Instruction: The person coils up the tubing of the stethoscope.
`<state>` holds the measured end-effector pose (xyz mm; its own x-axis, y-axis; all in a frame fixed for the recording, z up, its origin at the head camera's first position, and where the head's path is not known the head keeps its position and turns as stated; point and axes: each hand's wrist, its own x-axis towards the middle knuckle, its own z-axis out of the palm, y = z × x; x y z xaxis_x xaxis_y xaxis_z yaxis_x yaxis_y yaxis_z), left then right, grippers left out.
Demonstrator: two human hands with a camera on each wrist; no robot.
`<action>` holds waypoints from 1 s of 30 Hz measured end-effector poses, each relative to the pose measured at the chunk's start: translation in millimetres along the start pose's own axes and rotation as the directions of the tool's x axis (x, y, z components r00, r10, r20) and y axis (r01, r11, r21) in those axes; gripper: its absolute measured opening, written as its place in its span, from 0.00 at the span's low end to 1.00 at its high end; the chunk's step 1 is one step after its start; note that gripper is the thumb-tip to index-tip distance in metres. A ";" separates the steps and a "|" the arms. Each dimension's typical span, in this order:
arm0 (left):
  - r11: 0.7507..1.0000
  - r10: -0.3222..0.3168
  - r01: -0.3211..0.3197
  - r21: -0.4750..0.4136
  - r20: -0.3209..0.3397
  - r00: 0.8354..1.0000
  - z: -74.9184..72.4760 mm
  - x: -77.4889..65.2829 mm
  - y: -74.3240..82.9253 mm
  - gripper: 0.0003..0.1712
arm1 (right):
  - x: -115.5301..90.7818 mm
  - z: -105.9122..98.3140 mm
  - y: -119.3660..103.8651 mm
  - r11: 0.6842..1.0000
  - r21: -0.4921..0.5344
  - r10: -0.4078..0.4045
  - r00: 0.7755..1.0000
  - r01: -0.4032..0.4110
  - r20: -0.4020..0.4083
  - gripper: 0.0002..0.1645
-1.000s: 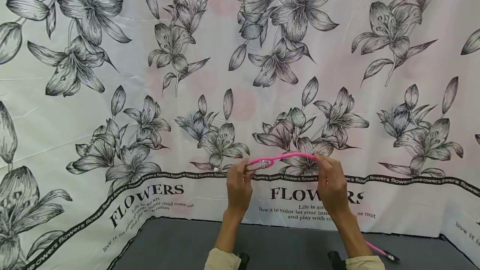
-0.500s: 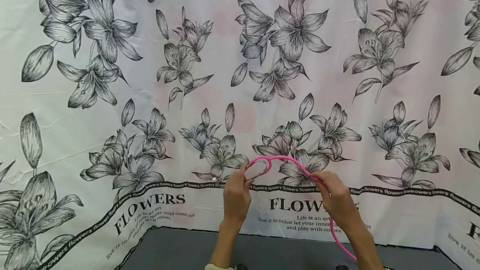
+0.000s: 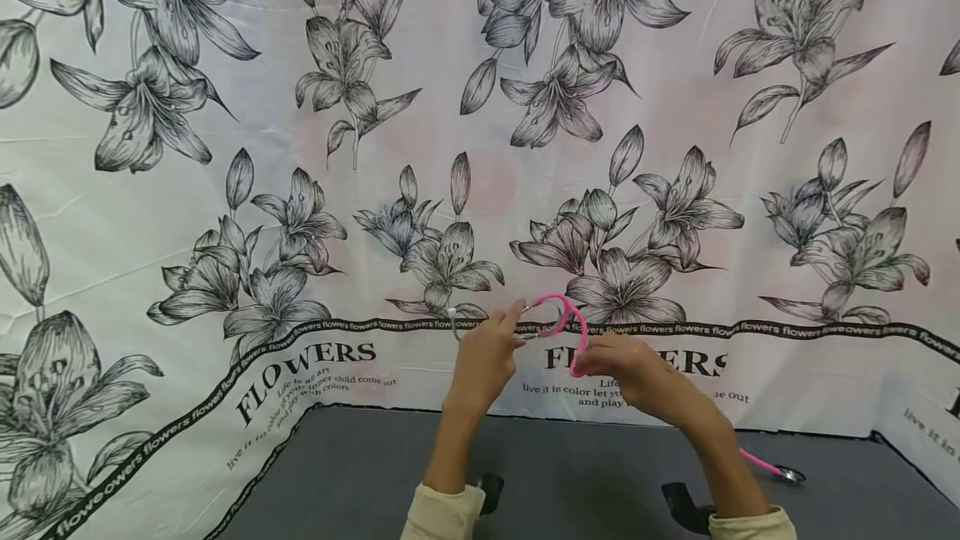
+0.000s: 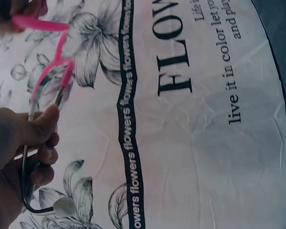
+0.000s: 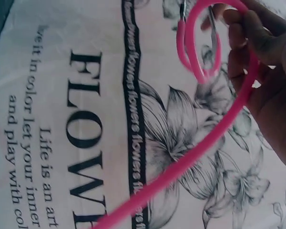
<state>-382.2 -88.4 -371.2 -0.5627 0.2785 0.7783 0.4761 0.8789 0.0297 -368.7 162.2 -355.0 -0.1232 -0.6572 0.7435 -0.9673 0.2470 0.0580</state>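
Note:
A pink stethoscope (image 3: 581,332) is held up between both hands, above the dark table. My left hand (image 3: 483,369) grips its metal ear tubes (image 4: 25,164); a white ear tip (image 4: 65,207) sticks out below the fingers in the left wrist view. The pink tubing forks into a Y (image 4: 59,62) just past that hand. My right hand (image 3: 637,373) pinches the tubing, which bends sharply there in the head view. From the right fingers, a length of tubing (image 5: 181,167) runs off across the right wrist view. The metal chest piece (image 3: 790,475) hangs low, beyond the right forearm.
A dark grey tabletop (image 3: 570,473) spreads below the hands. Behind it hangs a white sheet (image 3: 420,123) printed with black lilies and lettering. Black straps (image 3: 686,508) show near both wrists.
My right hand has moved left toward the left hand, bending the tubing more sharply. My left hand keeps hold of the ear tubes. The head view has shifted up and down.

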 end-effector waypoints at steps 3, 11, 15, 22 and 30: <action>0.998 0.058 -0.058 -0.004 0.094 0.994 -0.5 -1.0 12.3 0.33 | 3.3 9.8 -1.9 1.000 0.010 -0.021 0.999 0.022 -0.044 0.32; 0.996 0.081 -0.068 -0.063 0.235 0.969 -1.2 -0.7 24.1 0.32 | 9.3 23.9 -5.3 0.996 -0.073 0.040 0.970 -0.059 -0.240 0.21; 0.985 0.078 -0.031 -0.169 0.281 0.957 -6.8 0.0 26.1 0.36 | 12.3 28.3 -7.3 0.988 -0.129 0.041 0.960 -0.080 -0.276 0.21; 0.960 0.047 0.051 -0.275 0.339 0.940 -12.8 0.4 29.5 0.49 | 14.3 33.3 -7.5 0.974 -0.194 0.052 0.947 -0.119 -0.318 0.19; 0.966 0.077 0.006 -0.258 0.311 0.947 -11.2 0.0 33.9 0.32 | 13.0 36.4 -6.3 0.974 -0.172 0.090 0.947 -0.149 -0.309 0.20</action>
<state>-358.5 -62.9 -363.2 -0.7068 0.4519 0.5443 0.6305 0.7512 0.1952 -372.3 126.2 -370.0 -0.1356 -0.3801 0.9149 -0.8855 0.4607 0.0601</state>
